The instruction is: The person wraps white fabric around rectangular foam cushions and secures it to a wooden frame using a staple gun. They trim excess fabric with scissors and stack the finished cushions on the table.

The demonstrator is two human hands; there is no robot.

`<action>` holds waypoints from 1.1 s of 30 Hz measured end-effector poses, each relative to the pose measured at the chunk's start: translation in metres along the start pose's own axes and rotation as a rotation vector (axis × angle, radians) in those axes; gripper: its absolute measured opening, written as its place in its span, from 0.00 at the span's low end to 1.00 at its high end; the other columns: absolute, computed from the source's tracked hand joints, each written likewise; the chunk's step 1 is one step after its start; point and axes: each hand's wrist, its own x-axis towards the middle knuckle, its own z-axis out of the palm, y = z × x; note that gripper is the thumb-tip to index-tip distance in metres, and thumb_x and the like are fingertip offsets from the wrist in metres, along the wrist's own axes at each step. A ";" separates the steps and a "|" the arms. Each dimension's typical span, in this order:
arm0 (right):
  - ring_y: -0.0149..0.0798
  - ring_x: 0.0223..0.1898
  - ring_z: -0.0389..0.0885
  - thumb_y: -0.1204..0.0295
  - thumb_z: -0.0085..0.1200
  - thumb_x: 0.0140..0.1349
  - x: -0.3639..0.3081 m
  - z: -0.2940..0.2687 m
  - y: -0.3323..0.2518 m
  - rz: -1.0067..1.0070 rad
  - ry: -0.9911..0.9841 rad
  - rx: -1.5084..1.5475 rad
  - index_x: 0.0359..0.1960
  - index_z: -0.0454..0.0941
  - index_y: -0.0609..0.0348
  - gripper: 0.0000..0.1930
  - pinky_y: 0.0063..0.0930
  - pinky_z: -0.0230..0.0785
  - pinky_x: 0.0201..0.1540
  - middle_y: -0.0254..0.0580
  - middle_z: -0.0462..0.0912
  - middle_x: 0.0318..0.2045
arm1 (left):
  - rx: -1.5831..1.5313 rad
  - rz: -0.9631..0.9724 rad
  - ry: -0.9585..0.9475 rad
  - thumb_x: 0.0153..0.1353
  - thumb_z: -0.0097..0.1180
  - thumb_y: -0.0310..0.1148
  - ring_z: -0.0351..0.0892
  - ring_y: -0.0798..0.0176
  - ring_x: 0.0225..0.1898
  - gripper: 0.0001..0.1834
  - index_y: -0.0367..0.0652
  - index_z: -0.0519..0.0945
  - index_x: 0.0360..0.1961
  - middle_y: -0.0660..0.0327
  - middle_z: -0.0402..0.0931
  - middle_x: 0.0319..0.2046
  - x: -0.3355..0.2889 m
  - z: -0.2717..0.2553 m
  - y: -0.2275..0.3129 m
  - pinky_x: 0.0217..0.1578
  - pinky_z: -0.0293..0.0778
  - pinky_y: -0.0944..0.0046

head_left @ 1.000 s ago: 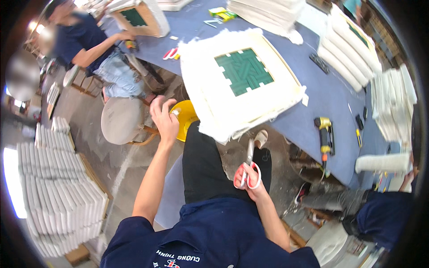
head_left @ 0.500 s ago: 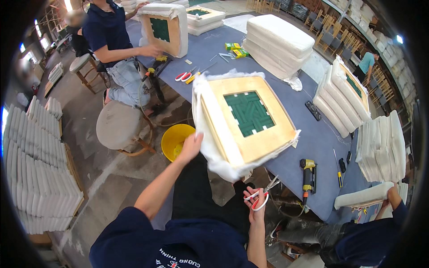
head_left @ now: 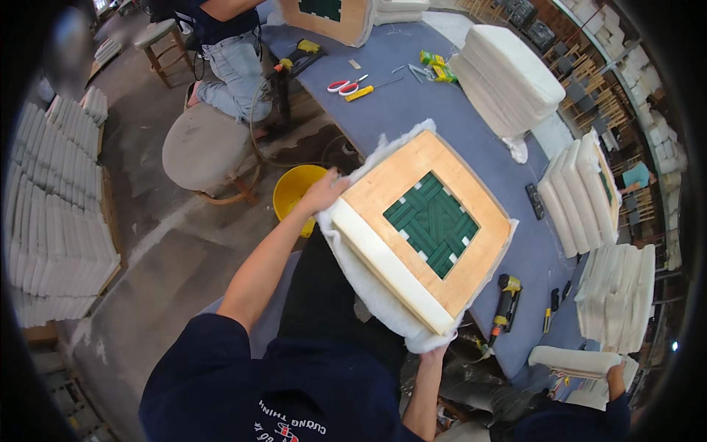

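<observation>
A square chair seat (head_left: pixel 471 283) lies tilted at the near edge of the blue-grey table, its pale wooden underside up. Green woven webbing (head_left: pixel 433 223) fills the square opening in its middle, and white fabric with wadding (head_left: pixel 383 306) hangs loose around its sides. My left hand (head_left: pixel 326 190) grips the seat's left corner, fingers closed on the padded edge. Under the near corner sits my right hand (head_left: pixel 433 355), touching the fabric there; its fingers are hidden behind the seat. The scissors it held earlier cannot be seen.
Red-handled scissors (head_left: pixel 342 88) and a yellow screwdriver (head_left: pixel 361 93) lie on the table (head_left: pixel 412 110). A nail gun (head_left: pixel 505 306) rests to the right. Stacked white cushions (head_left: pixel 508 81) stand beyond. A yellow bucket (head_left: pixel 291 193) is on the floor. Co-workers occupy the far left and near right.
The seat has turned clockwise and shifted right and down in view. My right hand has gone from open view, holding scissors, to beneath its near corner. The whole view has also shifted.
</observation>
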 end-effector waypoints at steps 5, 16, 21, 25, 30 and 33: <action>0.51 0.67 0.79 0.41 0.41 0.81 0.018 0.057 -0.111 -0.260 -0.077 -0.219 0.76 0.71 0.57 0.36 0.55 0.73 0.72 0.48 0.79 0.70 | -0.227 -0.242 -0.110 0.82 0.48 0.52 0.87 0.47 0.54 0.30 0.32 0.86 0.55 0.44 0.89 0.51 -0.072 0.024 -0.012 0.58 0.77 0.52; 0.42 0.47 0.87 0.55 0.56 0.80 0.109 0.204 -0.248 -1.224 0.155 -0.768 0.54 0.75 0.64 0.21 0.36 0.75 0.55 0.54 0.84 0.52 | -0.428 0.022 -0.474 0.81 0.55 0.40 0.82 0.59 0.61 0.26 0.40 0.77 0.73 0.51 0.82 0.65 -0.227 0.084 0.111 0.64 0.75 0.57; 0.40 0.36 0.87 0.64 0.66 0.74 0.019 0.131 -0.106 -0.816 0.012 -1.039 0.46 0.76 0.59 0.14 0.35 0.76 0.47 0.43 0.85 0.36 | 0.026 0.328 -0.591 0.74 0.59 0.36 0.81 0.44 0.61 0.24 0.40 0.81 0.68 0.47 0.82 0.62 -0.209 0.100 0.090 0.63 0.76 0.50; 0.47 0.50 0.84 0.66 0.77 0.57 0.004 0.098 -0.064 -0.776 0.072 -1.738 0.50 0.78 0.55 0.23 0.46 0.65 0.59 0.43 0.84 0.44 | 0.194 0.638 -0.428 0.69 0.61 0.33 0.72 0.38 0.68 0.28 0.40 0.78 0.70 0.45 0.74 0.66 -0.196 0.136 0.099 0.67 0.69 0.44; 0.41 0.54 0.83 0.65 0.77 0.53 0.026 0.108 -0.063 -1.100 -0.115 -2.040 0.53 0.79 0.51 0.27 0.51 0.59 0.60 0.38 0.84 0.48 | 0.183 0.795 -0.269 0.67 0.62 0.29 0.66 0.35 0.71 0.30 0.38 0.75 0.70 0.45 0.69 0.67 -0.183 0.171 0.109 0.70 0.62 0.40; 0.41 0.53 0.84 0.63 0.76 0.55 0.057 0.098 -0.072 -0.936 -0.154 -2.118 0.54 0.80 0.48 0.25 0.51 0.59 0.61 0.37 0.86 0.49 | 0.101 0.781 -0.177 0.61 0.63 0.24 0.66 0.38 0.72 0.28 0.41 0.79 0.65 0.48 0.70 0.66 -0.193 0.169 0.115 0.68 0.63 0.41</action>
